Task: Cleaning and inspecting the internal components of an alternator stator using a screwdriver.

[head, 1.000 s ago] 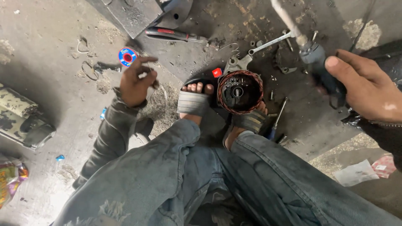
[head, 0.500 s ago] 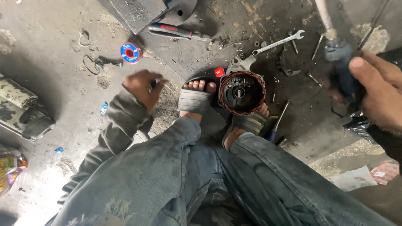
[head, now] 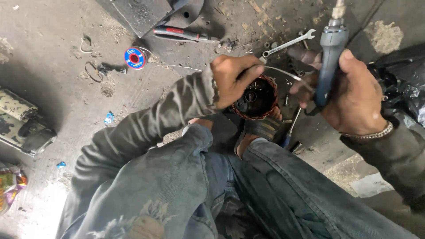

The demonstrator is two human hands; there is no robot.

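Note:
A round stator (head: 261, 99) with copper windings stands on the floor between my sandalled feet. Right over its rim, my left hand (head: 232, 79) pinches a thin solder wire (head: 283, 73) that trails back to a blue and red spool (head: 135, 58). My right hand (head: 349, 95) grips the blue handle of a soldering iron (head: 330, 53), held upright just right of the stator. The iron's tip is hidden behind the hand.
A spanner (head: 287, 44), a red-handled tool (head: 183, 33), a screwdriver (head: 290, 128) and loose screws lie on the dirty concrete floor around the stator. A metal plate (head: 141, 13) lies at the top, a cylindrical part (head: 22, 124) at far left, black plastic (head: 403, 95) at right.
My left hand moved right from the floor near the spool to the stator, drawing the solder wire along. My right hand brought the soldering iron inward and turned it upright.

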